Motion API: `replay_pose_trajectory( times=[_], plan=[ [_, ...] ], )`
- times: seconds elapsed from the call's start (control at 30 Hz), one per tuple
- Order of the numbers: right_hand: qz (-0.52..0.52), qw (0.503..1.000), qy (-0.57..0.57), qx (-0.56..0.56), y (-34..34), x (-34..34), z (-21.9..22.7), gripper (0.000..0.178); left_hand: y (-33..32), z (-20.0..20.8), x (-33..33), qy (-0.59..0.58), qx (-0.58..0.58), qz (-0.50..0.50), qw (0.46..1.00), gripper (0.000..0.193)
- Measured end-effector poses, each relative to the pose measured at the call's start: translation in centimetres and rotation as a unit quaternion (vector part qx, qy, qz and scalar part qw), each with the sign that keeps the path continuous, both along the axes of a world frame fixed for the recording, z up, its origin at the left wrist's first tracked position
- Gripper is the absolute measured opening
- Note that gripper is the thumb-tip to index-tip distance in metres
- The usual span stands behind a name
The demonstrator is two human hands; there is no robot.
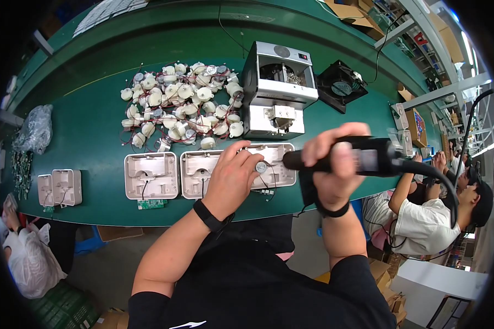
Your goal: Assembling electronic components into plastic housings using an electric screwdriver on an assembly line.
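A long workbench with a smooth green top (96,123) carries a heap of off-white, round plastic-and-metal motors (185,91) with red and black wires. Beside the heap stand a silver-and-black, box-shaped metal machine (280,96) and a square black fan (342,88). Open, pale-beige rectangular plastic casings (190,190) line the near edge; a crumpled clear plastic bag (35,129) lies toward the left end.

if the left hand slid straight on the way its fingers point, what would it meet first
Likely the silver machine, just past the beige housing; depth is unclear, so the left hand might catch the housing's far rim first.
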State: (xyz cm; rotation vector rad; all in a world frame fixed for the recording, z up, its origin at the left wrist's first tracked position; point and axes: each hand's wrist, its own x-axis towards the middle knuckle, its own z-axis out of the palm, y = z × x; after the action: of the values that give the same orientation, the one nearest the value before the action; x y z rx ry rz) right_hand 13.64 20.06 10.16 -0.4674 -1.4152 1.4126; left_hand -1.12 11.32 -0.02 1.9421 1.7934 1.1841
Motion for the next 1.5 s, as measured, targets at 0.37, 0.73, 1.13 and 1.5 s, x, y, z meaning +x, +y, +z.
replay_pose_trajectory(
  times=[0.37, 0.73, 1.13, 1.5],
  plan=[
    [-0.085, 0.989, -0.038, 0.114, 5.6, -2.8, 2.9, 0.015, 0.0, -0.1, 0.3, -0.02, -0.015, 0.008, 1.0, 0.042],
    [0.071, 0.997, -0.005, 0.027, -1.4, -2.2, 0.8, 0.028, 0.0, -0.4, -0.1, -0.014, -0.01, -0.004, 1.0, 0.057],
    [0.073, 0.996, -0.033, 0.047, -1.3, -3.1, -2.8, 0.03, 0.2, -1.1, 0.0, -0.028, 0.018, 0.011, 0.999, 0.056],
    [0.12, 0.987, -0.052, 0.093, -1.9, -3.4, -3.3, 0.03, 0.3, -0.9, 0.0, -0.005, 0.032, 0.006, 0.999, 0.049]
  ],
)
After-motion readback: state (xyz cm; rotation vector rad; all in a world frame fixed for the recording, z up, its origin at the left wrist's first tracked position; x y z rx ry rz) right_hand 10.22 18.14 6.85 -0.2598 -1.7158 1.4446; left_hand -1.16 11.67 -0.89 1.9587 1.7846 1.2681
